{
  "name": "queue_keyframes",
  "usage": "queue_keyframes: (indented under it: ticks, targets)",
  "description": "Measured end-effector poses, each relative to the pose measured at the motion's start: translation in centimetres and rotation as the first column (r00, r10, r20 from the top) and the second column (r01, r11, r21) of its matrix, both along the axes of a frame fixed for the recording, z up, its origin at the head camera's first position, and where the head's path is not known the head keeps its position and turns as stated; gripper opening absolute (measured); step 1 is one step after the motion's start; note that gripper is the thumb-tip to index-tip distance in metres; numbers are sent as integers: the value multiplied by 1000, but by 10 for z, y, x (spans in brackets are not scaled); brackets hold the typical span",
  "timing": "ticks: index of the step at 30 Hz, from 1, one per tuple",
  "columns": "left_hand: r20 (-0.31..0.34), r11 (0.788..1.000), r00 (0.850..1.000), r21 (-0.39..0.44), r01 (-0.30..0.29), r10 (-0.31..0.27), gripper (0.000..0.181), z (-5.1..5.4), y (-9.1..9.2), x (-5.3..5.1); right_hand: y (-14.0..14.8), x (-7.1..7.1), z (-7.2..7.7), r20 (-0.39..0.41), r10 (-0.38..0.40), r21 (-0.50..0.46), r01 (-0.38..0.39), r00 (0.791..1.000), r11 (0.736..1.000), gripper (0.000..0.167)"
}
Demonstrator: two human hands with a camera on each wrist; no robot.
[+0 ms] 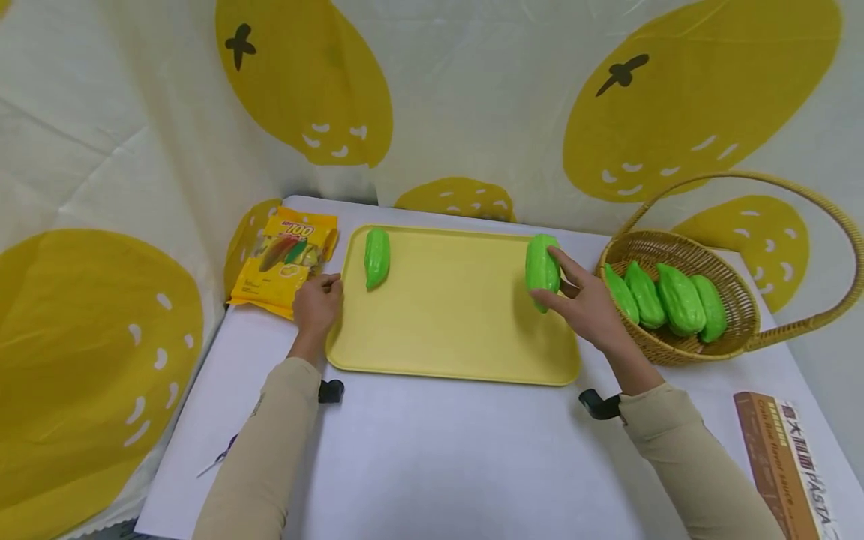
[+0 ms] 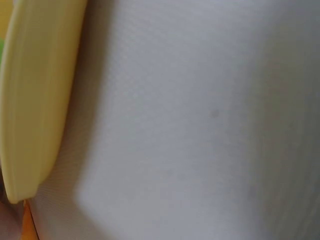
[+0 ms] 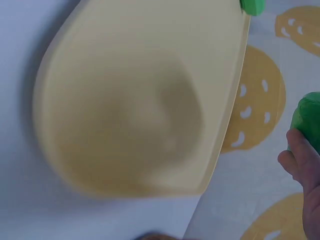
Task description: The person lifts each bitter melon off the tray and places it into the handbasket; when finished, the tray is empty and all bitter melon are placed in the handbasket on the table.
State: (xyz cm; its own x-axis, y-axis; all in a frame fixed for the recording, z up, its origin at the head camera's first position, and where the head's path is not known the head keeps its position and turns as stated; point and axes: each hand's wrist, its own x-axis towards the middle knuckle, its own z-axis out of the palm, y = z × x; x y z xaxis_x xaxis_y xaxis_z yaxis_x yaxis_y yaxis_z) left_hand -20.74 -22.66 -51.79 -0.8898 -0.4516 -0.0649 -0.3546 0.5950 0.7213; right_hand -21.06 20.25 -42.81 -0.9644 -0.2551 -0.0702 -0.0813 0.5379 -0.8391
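Observation:
My right hand (image 1: 589, 304) holds a green ridged star fruit (image 1: 542, 266) over the right end of a yellow tray (image 1: 452, 307). In the right wrist view the thumb and fingers (image 3: 305, 160) grip the fruit (image 3: 309, 117) at the right edge. A second star fruit (image 1: 377, 259) lies at the tray's upper left, its pointed tip toward me. At the tray's left edge, my left hand (image 1: 317, 306) grips the rim with curled fingers. Most of that hand is out of sight in its wrist view, beside the tray's side wall (image 2: 40, 100).
A wicker basket (image 1: 752, 322) with a tall handle holds several green star fruits (image 1: 680, 300) at the right. A yellow snack bag (image 1: 286, 259) lies left of the tray. The pasta box (image 1: 783, 465) is at front right, and a small thin dark tool (image 1: 221, 456) at front left.

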Motion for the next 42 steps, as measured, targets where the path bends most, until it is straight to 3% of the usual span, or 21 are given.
queue_keyframes:
  ticks: [8, 14, 24, 32, 42]
  targets:
    - [-23, 1000, 1000, 6, 3, -3, 32, -3, 0, 1, 49, 3, 7, -6, -98, 76, 98, 995, 992, 85]
    - [-27, 1000, 1000, 7, 1, -1, 32, -3, 0, 1, 85, 4, 11, 50, -169, 120, 162, 984, 980, 85]
    - [-14, 1000, 1000, -3, -4, 4, 32, -4, -1, 1, 135, 6, 0, 55, -242, 263, 220, 969, 940, 84]
    - [2, 1000, 1000, -5, 2, -2, 34, -3, 0, 0, 151, 9, -5, 57, -257, 298, 229, 965, 927, 83]
    - [1, 1000, 1000, -5, -3, 3, 33, -1, 1, 0, 163, 7, -13, 80, -196, 320, 161, 977, 934, 81]
